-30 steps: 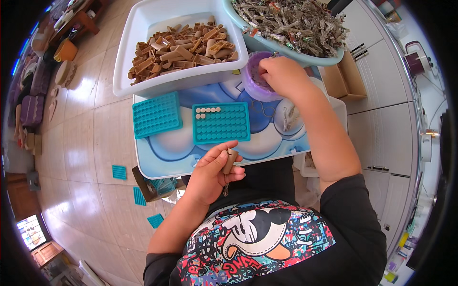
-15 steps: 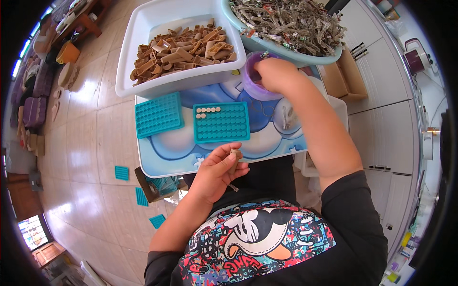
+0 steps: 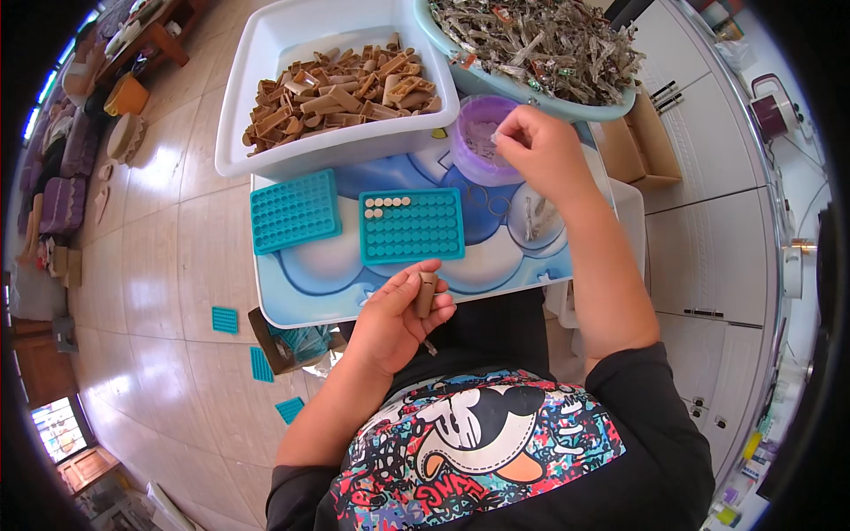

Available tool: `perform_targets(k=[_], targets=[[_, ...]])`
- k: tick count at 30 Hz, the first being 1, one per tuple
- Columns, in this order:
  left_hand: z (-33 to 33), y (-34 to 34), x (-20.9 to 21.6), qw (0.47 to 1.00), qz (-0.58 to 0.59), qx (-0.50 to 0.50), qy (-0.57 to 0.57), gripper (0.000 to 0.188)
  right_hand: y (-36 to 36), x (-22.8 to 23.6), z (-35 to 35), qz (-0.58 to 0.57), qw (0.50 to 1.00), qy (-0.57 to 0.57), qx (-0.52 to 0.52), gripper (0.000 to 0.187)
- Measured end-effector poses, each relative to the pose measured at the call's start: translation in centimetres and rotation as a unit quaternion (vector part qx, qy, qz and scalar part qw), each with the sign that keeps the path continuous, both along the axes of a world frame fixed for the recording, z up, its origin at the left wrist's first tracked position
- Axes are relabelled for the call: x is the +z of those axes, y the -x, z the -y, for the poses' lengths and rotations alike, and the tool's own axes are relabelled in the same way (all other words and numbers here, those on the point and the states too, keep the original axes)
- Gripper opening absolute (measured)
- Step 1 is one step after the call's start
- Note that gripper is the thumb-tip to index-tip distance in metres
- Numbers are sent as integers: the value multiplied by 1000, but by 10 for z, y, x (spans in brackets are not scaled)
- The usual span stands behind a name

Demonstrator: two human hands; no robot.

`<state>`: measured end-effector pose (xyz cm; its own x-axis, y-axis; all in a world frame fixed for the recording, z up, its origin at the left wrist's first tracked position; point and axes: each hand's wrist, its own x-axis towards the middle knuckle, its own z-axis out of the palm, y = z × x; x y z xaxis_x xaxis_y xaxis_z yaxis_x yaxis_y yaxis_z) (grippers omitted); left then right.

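My left hand (image 3: 394, 319) is closed around a brown plastic casing (image 3: 426, 297), a short tube held upright near the table's front edge. A thin grey end (image 3: 430, 349) sticks out below that hand. My right hand (image 3: 547, 155) pinches a small whitish piece (image 3: 497, 138), too small to name, over the rim of a purple tub (image 3: 485, 170). Small pale bits lie inside the tub. Ahead of my left hand lies a teal tray (image 3: 412, 243) with round wells; several pale discs (image 3: 387, 203) fill wells at its far left.
A second teal tray (image 3: 297, 214) lies to the left. Behind stand a white bin (image 3: 328, 150) of brown casings and a light-blue basin (image 3: 567, 111) heaped with wrapped wired parts. Scissors (image 3: 498, 206) and a clear bag (image 3: 537, 218) lie at right. Teal trays (image 3: 225, 319) are on the floor.
My right hand has come up out of the purple tub with a small whitish piece between its fingertips. My left hand has shifted slightly left, and the casing shows more fully.
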<state>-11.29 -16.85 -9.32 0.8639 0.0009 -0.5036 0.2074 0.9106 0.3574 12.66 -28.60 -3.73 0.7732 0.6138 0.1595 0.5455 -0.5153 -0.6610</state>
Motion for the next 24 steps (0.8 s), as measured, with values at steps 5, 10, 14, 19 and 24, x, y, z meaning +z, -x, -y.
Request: perform_targets(k=[5, 10, 14, 19, 24], targets=[[2, 0, -3, 1000, -4, -1, -2, 37, 8, -3, 7, -32, 995, -81, -49, 6], [4, 0, -1, 1000, 1, -9, -11, 38, 6, -5, 9, -23, 990, -130, -48, 4], [6, -1, 0, 1000, 1, -5, -13, 36, 0, -14, 12, -9, 977, -206, -52, 10], [6, 1, 0, 1000, 2, -1, -14, 34, 4, -9, 10, 3, 983, -171, -61, 9], [6, 1, 0, 1000, 6, 3, -15, 34, 5, -9, 7, 6, 978, -200, -53, 8]])
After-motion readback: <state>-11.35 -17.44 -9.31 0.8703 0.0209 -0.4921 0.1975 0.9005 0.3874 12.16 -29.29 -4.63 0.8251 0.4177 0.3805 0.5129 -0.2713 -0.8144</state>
